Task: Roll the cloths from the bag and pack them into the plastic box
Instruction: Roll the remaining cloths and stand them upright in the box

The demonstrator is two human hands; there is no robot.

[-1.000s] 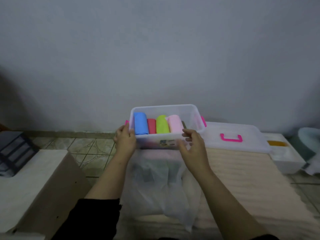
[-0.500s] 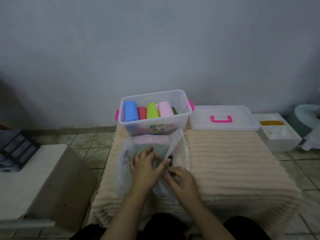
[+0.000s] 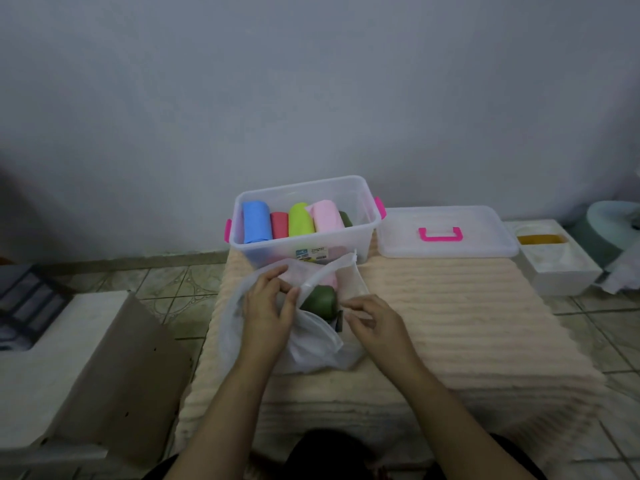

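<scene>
Now | both hands pinch bag (image 3: 311, 344) rim (L hand (image 3: 268, 315), R hand (image 3: 372, 322)) | green cloth (image 3: 320, 301) btwn them

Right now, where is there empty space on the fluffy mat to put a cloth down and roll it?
The widest bare patch of the mat lies right of the bag, in front of the lid. A narrower strip runs along the near edge, below the bag. It is crowded where the left hand and right hand hold the bag against the plastic box.

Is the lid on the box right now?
No, the lid lies flat on the mat to the right of the box, whose top is open with rolled cloths showing inside.
</scene>
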